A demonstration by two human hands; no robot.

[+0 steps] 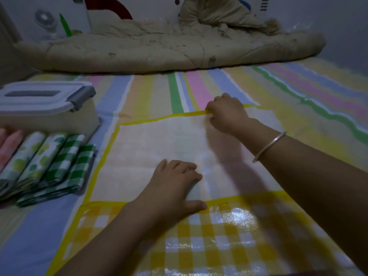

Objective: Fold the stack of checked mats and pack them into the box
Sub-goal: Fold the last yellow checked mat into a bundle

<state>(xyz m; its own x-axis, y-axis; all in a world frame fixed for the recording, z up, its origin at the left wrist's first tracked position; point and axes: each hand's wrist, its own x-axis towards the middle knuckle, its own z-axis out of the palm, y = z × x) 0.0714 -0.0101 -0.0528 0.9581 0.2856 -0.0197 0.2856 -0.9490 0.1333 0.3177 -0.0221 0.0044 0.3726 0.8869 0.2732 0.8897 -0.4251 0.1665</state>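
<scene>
A yellow checked mat (pixel 209 242) lies spread on the striped bed in front of me, its far part turned over so the pale underside (pixel 151 148) faces up. My right hand (pixel 227 113) pinches the yellow far edge of that flap. My left hand (pixel 175 186) presses flat on the pale underside near the fold line. A row of folded mats (pixel 49 166), green checked and dotted, lies at the left. Behind them stands the box (pixel 49 118) with its white lid and grey clasp on.
A crumpled beige quilt (pixel 159 48) runs across the far side of the bed. A small fan (pixel 44 18) and a green object stand at the back left. The striped sheet (pixel 298 92) extends to the right.
</scene>
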